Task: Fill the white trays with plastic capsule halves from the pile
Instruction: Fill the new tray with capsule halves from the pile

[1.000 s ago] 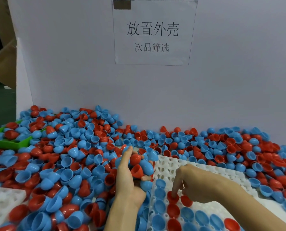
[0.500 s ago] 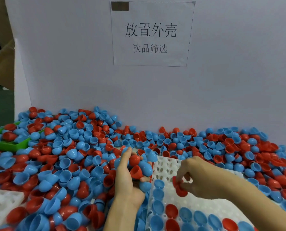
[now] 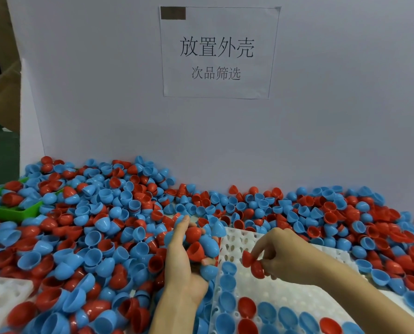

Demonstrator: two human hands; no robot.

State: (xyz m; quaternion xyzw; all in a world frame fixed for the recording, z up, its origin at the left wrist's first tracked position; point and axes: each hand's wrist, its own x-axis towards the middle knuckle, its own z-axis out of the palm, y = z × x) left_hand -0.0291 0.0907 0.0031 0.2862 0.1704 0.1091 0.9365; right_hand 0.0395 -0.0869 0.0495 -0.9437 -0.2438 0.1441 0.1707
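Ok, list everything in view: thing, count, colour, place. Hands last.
pile: too many capsule halves to count, red and blue, across the table around the trays.
tray: one, white, front centre under the right hand, near rows partly filled with red and blue halves.
second tray: one, white, front left corner, half buried.
green bin: one, far left, holding some halves.
sign: one, white paper with black print, on the backboard.
backboard: one, white, behind the pile.
left hand: holds a handful of red and blue halves beside the tray.
right hand: pinches red halves over the tray.
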